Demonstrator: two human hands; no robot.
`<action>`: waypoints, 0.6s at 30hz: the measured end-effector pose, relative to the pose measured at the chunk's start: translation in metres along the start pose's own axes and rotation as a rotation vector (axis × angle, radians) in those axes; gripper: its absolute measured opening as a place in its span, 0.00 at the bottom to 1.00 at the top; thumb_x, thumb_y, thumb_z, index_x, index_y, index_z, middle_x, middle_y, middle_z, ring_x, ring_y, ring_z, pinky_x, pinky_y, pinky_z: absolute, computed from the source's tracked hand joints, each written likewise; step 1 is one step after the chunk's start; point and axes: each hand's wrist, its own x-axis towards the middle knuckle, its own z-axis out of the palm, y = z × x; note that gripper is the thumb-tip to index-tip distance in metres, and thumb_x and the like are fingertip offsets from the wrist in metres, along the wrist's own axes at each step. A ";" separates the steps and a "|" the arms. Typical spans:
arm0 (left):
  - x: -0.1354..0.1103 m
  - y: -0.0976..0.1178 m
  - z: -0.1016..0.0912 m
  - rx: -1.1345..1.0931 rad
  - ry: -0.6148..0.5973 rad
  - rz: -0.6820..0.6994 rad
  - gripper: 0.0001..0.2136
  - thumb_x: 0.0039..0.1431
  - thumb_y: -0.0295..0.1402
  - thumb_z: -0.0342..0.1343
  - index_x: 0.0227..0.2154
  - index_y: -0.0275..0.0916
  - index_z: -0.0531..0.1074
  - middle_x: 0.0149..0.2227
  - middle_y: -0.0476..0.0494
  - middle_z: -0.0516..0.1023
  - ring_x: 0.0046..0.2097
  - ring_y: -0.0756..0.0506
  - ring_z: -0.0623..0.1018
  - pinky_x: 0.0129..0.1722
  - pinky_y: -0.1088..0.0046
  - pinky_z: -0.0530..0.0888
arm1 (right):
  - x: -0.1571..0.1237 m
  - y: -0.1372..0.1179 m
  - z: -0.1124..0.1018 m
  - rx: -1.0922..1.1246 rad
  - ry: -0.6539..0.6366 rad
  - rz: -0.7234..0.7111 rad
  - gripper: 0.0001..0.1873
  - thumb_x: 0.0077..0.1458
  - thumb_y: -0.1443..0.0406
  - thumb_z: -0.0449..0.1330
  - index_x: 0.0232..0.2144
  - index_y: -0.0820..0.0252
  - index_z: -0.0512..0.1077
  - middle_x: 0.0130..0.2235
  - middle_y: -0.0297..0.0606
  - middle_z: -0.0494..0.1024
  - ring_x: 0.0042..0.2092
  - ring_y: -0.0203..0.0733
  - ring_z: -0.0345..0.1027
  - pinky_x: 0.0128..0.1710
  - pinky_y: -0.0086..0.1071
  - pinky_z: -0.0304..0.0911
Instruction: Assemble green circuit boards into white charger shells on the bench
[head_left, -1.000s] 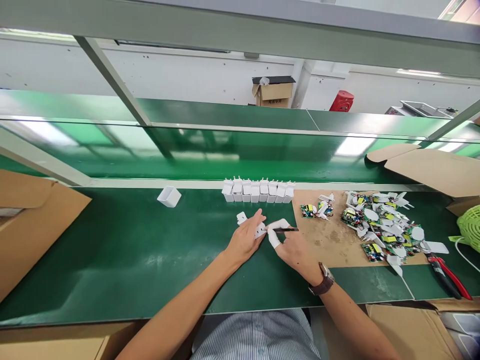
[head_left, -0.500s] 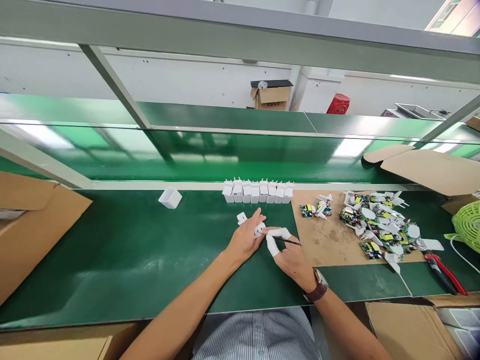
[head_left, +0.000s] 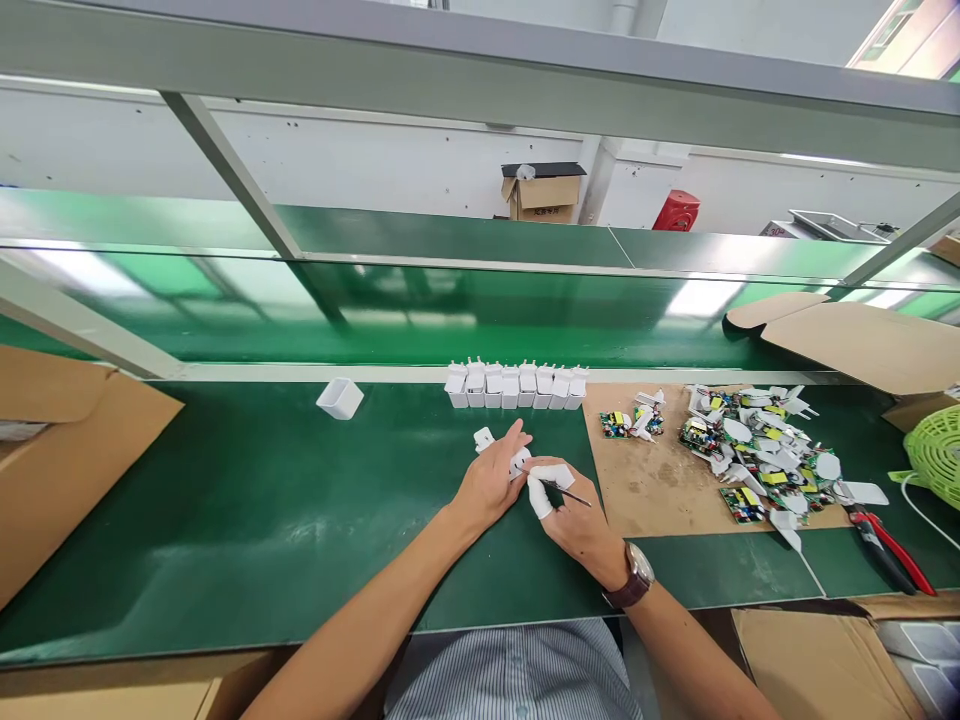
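A small white plastic socket piece [head_left: 518,463] with dark holes lies under and against my left hand [head_left: 491,474], which is closed over it on the table. Another white end [head_left: 484,438] shows at that hand's far left side; I cannot tell whether it is the same piece. My right hand [head_left: 566,510], with white covers on thumb and forefinger, pinches a thin dark pen-like tool [head_left: 576,496]. Its tip is hidden by the fingers near the socket piece. Behind my hands, several white box-shaped housings with prongs [head_left: 517,387] stand in a row.
A white open housing [head_left: 340,398] sits to the left. On a brown board [head_left: 637,490] at right lie several circuit boards with white plug parts [head_left: 765,450]. Red-handled pliers [head_left: 892,550] and a green basket [head_left: 934,450] are farther right. A cardboard box [head_left: 75,470] stands at left.
My right hand has shifted slightly left and rolled, and the tool now slants more steeply. The left hand and the socket piece have hardly moved.
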 end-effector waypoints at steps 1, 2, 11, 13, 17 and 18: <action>0.000 0.000 -0.001 -0.002 0.001 0.009 0.33 0.72 0.33 0.46 0.73 0.39 0.36 0.57 0.32 0.78 0.59 0.40 0.78 0.54 0.59 0.80 | 0.000 0.000 0.000 -0.011 -0.004 -0.007 0.10 0.63 0.73 0.56 0.42 0.54 0.72 0.42 0.41 0.83 0.43 0.42 0.80 0.44 0.36 0.78; 0.000 0.001 -0.001 -0.004 0.001 0.016 0.33 0.72 0.33 0.45 0.73 0.38 0.36 0.57 0.31 0.78 0.59 0.40 0.78 0.55 0.59 0.80 | 0.000 -0.001 0.000 -0.023 -0.011 -0.011 0.10 0.63 0.73 0.56 0.42 0.54 0.72 0.42 0.41 0.83 0.43 0.43 0.80 0.44 0.36 0.78; -0.001 0.002 0.002 0.008 0.019 0.065 0.32 0.71 0.29 0.45 0.73 0.36 0.39 0.57 0.29 0.78 0.59 0.39 0.78 0.55 0.58 0.80 | 0.003 -0.009 -0.005 -0.175 -0.100 -0.016 0.11 0.63 0.74 0.54 0.39 0.54 0.70 0.37 0.39 0.81 0.39 0.43 0.78 0.40 0.34 0.75; -0.002 0.003 0.001 0.018 0.012 0.078 0.33 0.71 0.29 0.46 0.73 0.36 0.39 0.57 0.29 0.78 0.61 0.38 0.77 0.56 0.57 0.80 | 0.005 -0.009 -0.006 -0.224 -0.133 -0.003 0.10 0.62 0.74 0.54 0.36 0.54 0.70 0.34 0.38 0.79 0.35 0.42 0.77 0.37 0.33 0.73; -0.003 0.004 0.001 0.049 -0.025 0.129 0.33 0.72 0.29 0.45 0.74 0.36 0.37 0.60 0.28 0.76 0.63 0.37 0.74 0.60 0.53 0.77 | 0.007 -0.009 -0.008 -0.312 -0.200 0.028 0.09 0.61 0.73 0.53 0.32 0.55 0.69 0.30 0.37 0.76 0.29 0.42 0.71 0.30 0.33 0.67; -0.003 0.004 0.002 0.062 -0.028 0.138 0.32 0.72 0.29 0.44 0.74 0.35 0.37 0.60 0.28 0.75 0.63 0.37 0.74 0.60 0.53 0.77 | 0.008 -0.009 -0.008 -0.323 -0.217 0.032 0.09 0.61 0.73 0.53 0.32 0.55 0.68 0.30 0.37 0.75 0.29 0.42 0.70 0.29 0.33 0.66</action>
